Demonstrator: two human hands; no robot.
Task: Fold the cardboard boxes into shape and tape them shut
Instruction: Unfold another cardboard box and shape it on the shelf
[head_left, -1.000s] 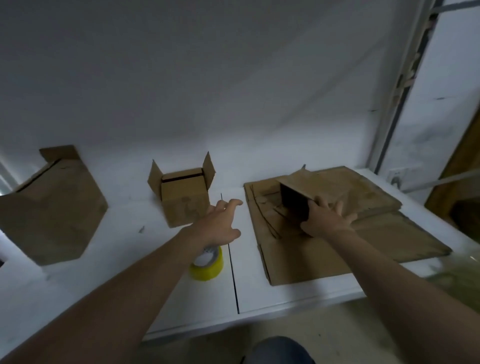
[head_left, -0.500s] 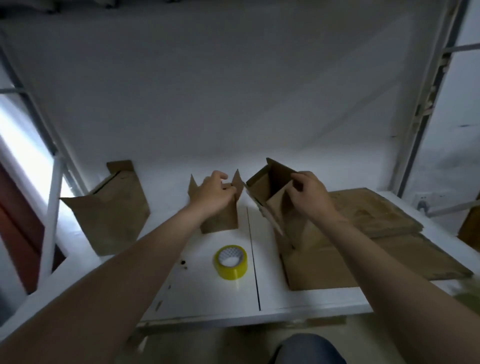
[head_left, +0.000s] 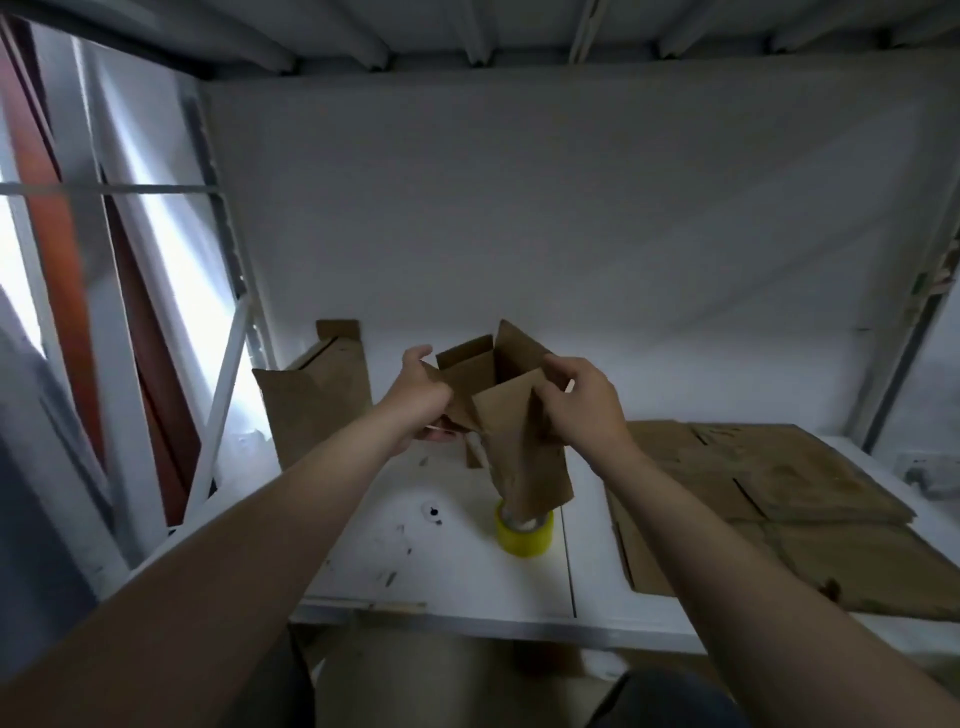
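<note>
Both hands, left hand (head_left: 423, 397) and right hand (head_left: 582, 402), grip closed on a half-opened cardboard box (head_left: 511, 415) held above the white table (head_left: 457, 561), flaps unfolded and untaped, yellow tape roll (head_left: 524, 530) beneath, flat cardboard stack (head_left: 779, 509) waiting at right

both arms are bare from the bottom edge of the shot right up to the wrists, no sleeves showing anywhere. left hand (head_left: 422, 400) and right hand (head_left: 584, 402) have no gloves on, and no rings or watch that i can make out. down at the bottom there's dark clothing over the knees (head_left: 670, 699), probably trousers, too dim to say more.
</note>
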